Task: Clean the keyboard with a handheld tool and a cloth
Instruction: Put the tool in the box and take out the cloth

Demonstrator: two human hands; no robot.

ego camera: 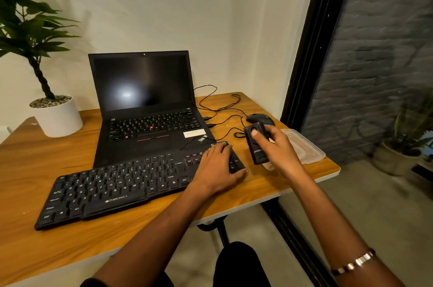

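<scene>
Left hand [218, 165]: flat on keyboard [121, 188] right end, grip empty.
Right hand [278, 148]: grip around black handheld tool [255, 143], near desk [293, 183] right edge.

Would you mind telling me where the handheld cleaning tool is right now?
The handheld tool is in the right hand, held above the table's right side, just right of the keyboard and in front of the mouse.
</scene>
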